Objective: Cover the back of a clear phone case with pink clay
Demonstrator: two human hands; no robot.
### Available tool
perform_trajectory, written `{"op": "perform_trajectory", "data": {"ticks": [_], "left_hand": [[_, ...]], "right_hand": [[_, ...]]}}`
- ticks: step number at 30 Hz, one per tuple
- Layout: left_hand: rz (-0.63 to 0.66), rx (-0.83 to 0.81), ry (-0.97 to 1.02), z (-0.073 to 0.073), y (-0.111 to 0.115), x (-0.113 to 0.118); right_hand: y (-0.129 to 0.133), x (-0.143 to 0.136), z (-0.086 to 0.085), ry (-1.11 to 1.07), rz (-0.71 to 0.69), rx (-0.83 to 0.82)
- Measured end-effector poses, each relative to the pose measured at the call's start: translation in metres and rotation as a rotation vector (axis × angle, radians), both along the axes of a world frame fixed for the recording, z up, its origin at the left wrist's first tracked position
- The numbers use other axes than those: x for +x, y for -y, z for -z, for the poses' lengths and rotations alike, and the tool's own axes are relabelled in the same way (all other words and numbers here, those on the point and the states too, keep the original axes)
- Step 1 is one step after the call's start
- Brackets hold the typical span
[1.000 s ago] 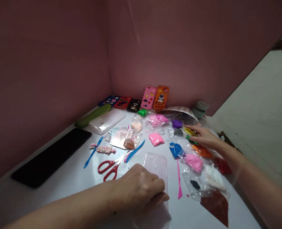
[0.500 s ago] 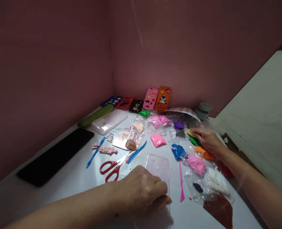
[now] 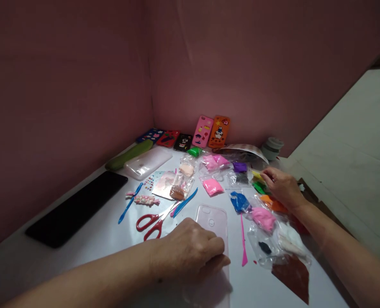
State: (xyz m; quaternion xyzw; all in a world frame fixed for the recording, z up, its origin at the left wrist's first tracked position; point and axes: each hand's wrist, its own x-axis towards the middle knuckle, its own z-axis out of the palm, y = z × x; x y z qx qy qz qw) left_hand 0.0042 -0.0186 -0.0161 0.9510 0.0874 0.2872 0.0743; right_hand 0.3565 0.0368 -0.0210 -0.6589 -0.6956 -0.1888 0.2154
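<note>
Clear phone case [image 3: 212, 218] is laid on the white tabletop right in front, with its lower part covered by the left hand [image 3: 193, 248]. That hand is curled up with the fingers bunched narrow, but it can't be told whether anything is held under there or the case is just being leaned on. If too much weight is put on it, the case could be skidded across that smooth surface, or flexed.

Over on the far right, the yellow packet [image 3: 256, 175] is pinched at its near edge between thumb and fingers of the right hand [image 3: 283, 188]. Only a bit of thin plastic seems to be caught, so it could easily be dropped. The green packet [image 3: 259, 187] is right under the fingers and the orange packet [image 3: 273, 203] is just beside the wrist, so the wrong bag could be dragged along, given how tightly everything is crowded.

Forearm's a worry too: the packet of white clay [image 3: 289, 239] is near its underside, and could be brushed toward the table edge if the arm is swung low. The pink modelling tool [image 3: 243, 246] is left loose between the case and the bags, where it could get knocked. Scissors [image 3: 149, 222] are parked with the handles just beyond the left forearm, so they could be bumped if that arm is pushed forward.
</note>
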Motion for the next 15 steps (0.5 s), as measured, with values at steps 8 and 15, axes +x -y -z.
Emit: {"op": "perform_trajectory", "data": {"ticks": [8,15], "left_hand": [[-0.009,0.004,-0.006,-0.002,-0.001,-0.001],[-0.026,0.001,0.012,0.001,0.0,0.0]], "right_hand": [[0.006,-0.007,-0.004,-0.056,0.033,-0.044],[0.015,-0.015,-0.005,-0.189,0.031,-0.014]]}}
